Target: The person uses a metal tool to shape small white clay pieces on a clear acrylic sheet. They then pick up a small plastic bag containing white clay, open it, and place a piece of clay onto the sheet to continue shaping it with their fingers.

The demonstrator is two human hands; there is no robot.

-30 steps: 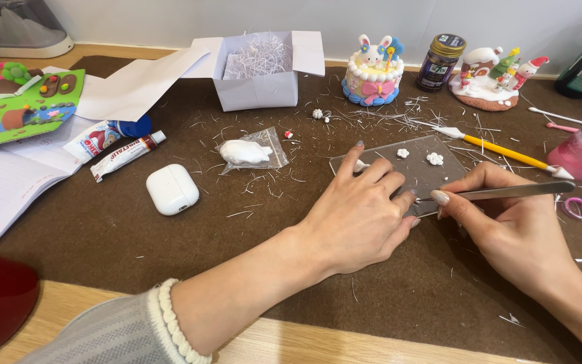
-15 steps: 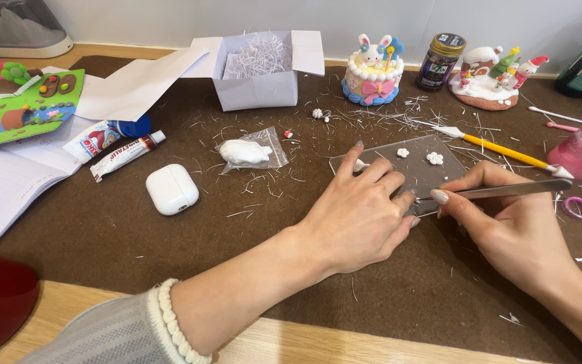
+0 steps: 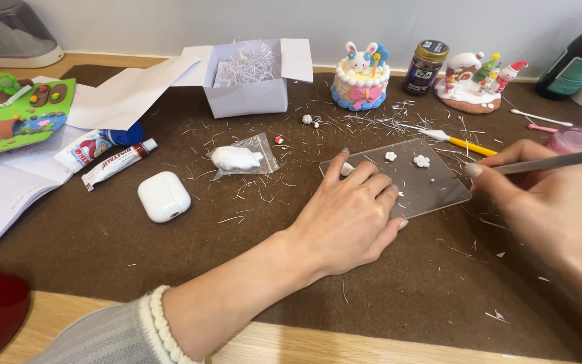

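Observation:
My left hand point(image 3: 348, 216) lies flat on the near left part of a clear plastic sheet point(image 3: 432, 185), pressing it to the brown mat point(image 3: 170, 256). Two small white clay flowers point(image 3: 422, 161) sit on the sheet's far side. My right hand point(image 3: 540, 202) grips a thin metal tool point(image 3: 550, 162) like a pen, its handle pointing right; the hand is at the sheet's right edge. The tool's tip is hidden behind my fingers.
A small bag of white clay point(image 3: 240, 158), a white earbud case point(image 3: 164, 196), glue tubes point(image 3: 117, 163), an open white box of shredded paper point(image 3: 247, 77), a bunny cake model point(image 3: 360, 84), a dark jar point(image 3: 425, 67), a snowy house model point(image 3: 476, 81), a yellow-handled brush point(image 3: 453, 140) and an open booklet point(image 3: 8, 155).
My right hand has drawn back to the right off the sheet with the tool. My left hand stays pressed on the sheet.

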